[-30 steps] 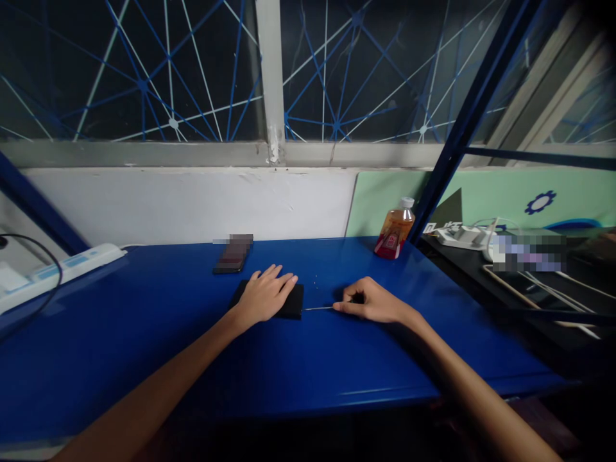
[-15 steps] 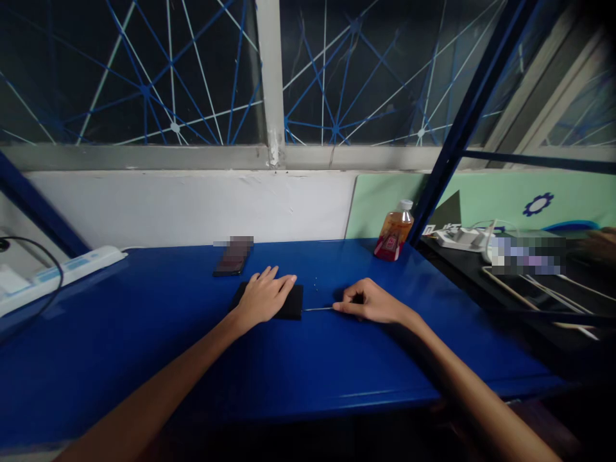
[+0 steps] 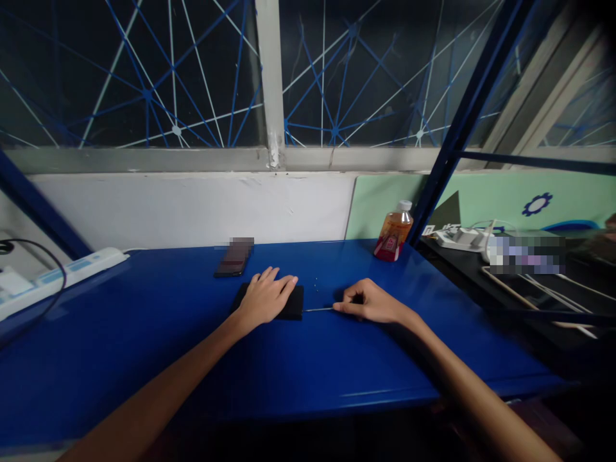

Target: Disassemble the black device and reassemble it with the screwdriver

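Note:
My left hand (image 3: 264,298) lies palm down, fingers stretched out, across a flat black rectangular case (image 3: 293,303). It presses on the case and covers much of its top. On the other side, my right hand (image 3: 368,300) is closed, thumb and fingers pinching a thin metal rod (image 3: 318,309). The rod runs level to the left, its tip at or very close to the right side of the case; I cannot tell whether it touches. Any handle is hidden inside the fingers. Several tiny specks (image 3: 316,283), too small to name, lie just behind the rod.
Behind the case a dark phone (image 3: 234,258) lies on the blue table (image 3: 308,366). A bottle of reddish drink (image 3: 393,232) stands at the back right. At left is a white power strip (image 3: 67,279). Blue posts (image 3: 452,144) flank the table; cables (image 3: 553,292) lie on a black surface at right.
Both hands, the case and the rod keep nearly the same places. The whole view has shifted down very slightly.

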`<state>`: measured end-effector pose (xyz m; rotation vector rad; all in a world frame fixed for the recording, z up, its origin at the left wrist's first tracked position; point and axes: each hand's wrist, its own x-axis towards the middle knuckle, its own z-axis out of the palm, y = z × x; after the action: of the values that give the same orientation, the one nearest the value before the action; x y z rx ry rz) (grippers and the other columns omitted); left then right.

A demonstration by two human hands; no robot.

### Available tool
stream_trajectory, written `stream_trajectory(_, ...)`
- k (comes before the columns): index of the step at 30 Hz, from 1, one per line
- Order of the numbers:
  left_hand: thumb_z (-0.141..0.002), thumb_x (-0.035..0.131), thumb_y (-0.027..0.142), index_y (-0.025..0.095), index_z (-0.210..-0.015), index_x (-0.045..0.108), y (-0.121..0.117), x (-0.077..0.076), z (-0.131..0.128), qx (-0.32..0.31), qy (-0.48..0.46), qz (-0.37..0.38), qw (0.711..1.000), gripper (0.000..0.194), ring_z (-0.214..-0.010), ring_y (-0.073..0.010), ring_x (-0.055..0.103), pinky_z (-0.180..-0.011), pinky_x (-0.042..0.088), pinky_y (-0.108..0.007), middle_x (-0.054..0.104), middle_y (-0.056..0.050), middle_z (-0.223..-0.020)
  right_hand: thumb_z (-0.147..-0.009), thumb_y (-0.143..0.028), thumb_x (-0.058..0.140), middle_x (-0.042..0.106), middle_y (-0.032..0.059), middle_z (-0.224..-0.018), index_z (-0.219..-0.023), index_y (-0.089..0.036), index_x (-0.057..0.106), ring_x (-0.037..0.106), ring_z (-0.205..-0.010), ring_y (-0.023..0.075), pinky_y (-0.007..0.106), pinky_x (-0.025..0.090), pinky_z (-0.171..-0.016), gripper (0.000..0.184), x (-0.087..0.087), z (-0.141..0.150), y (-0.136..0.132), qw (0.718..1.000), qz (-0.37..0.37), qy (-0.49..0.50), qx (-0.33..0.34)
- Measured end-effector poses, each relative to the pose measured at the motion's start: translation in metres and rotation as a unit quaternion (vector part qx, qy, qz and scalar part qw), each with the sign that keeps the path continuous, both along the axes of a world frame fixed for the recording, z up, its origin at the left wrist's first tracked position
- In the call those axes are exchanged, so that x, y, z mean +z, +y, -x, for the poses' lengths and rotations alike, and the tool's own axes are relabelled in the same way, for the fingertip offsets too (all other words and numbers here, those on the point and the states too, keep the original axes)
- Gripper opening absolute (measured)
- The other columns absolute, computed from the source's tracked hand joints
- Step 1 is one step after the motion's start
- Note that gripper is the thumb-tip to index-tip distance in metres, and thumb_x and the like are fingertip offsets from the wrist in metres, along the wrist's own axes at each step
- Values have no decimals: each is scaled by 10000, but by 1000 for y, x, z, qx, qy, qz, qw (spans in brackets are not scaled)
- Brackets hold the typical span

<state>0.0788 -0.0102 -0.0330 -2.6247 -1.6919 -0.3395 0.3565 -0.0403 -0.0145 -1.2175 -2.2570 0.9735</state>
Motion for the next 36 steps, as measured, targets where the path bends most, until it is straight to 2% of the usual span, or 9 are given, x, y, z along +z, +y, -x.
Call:
stream_trajectory(6, -1007, 177, 519, 286, -1271, 600, 0, 0, -1, 1, 5, -13, 1000, 550, -1343, -338, 395, -1053, 316, -569, 524, -109, -1391, -858, -563, 551, 459, -34, -506, -580, -167, 561, 337, -471, 80, 247, 258, -470, 484, 0, 1, 0, 1000, -8, -6, 1)
stream_trajectory(10, -1009, 172, 511, 294, -1255, 612, 0, 0, 0, 8, 12, -22, 1000, 549, -1357, -346, 369, -1066, 273, -593, 529, -104, -1386, -871, -544, 536, 408, -44, -522, -580, -166, 541, 301, -490, 80, 248, 228, -473, 477, 2, 0, -1, 999, -27, -16, -9)
stream_trajectory(14, -1008, 157, 514, 296, -1251, 616, 1, -2, 1, 11, 12, -31, 999, 563, -1353, -346, 371, -1064, 265, -595, 528, -108, -1382, -903, -489, 506, 458, -35, -565, -647, -162, 585, 347, -518, 87, 244, 250, -496, 423, 4, -3, -1, 999, -30, -25, -2)
stream_trajectory(18, -1006, 148, 516, 299, -1235, 625, 5, -4, 2, 19, -1, -28, 999, 572, -1338, -347, 388, -1051, 277, -596, 545, -101, -1363, -845, -516, 594, 540, -18, -630, -700, -158, 635, 418, -571, 103, 246, 297, -536, 389, 4, -6, 0, 999, -22, -25, 23)
stream_trajectory(21, -1005, 137, 518, 290, -1238, 622, 7, -4, 2, 15, -3, -21, 1000, 585, -1330, -340, 399, -1044, 290, -590, 545, -111, -1358, -793, -527, 658, 567, -11, -686, -680, -161, 619, 444, -609, 111, 250, 319, -565, 385, 3, -5, 1, 999, -44, -21, 23)
stream_trajectory(27, -1010, 147, 505, 269, -1240, 615, 6, -3, 2, -13, -9, -21, 1000, 573, -1309, -323, 422, -1035, 319, -567, 540, -119, -1355, -739, -453, 736, 524, -47, -673, -803, -187, 554, 419, -586, 98, 233, 302, -537, 328, 1, -1, -2, 998, -57, -32, -12)
stream_trajectory(29, -1009, 174, 501, 263, -1249, 607, 6, -3, 2, -16, -6, -23, 1000, 549, -1313, -326, 415, -1035, 324, -563, 532, -115, -1364, -768, -475, 705, 520, -47, -653, -818, -189, 554, 420, -575, 99, 235, 297, -530, 327, 2, 0, -4, 998, -55, -35, -12)
stream_trajectory(33, -1010, 201, 491, 254, -1274, 587, 6, -4, 2, -22, 8, -27, 999, 524, -1321, -319, 407, -1033, 339, -542, 520, -114, -1379, -921, -510, 483, 543, -26, -628, -789, -184, 603, 421, -548, 102, 250, 289, -527, 372, 6, -1, -4, 998, -48, -38, -14)
stream_trajectory(36, -1006, 214, 505, 252, -1268, 589, 7, -5, 2, -25, 8, -33, 999, 524, -1316, -316, 416, -1031, 346, -531, 530, -114, -1369, -859, -522, 583, 584, -7, -678, -775, -180, 655, 457, -583, 112, 258, 301, -551, 360, 6, -4, -2, 997, -65, -46, -6)
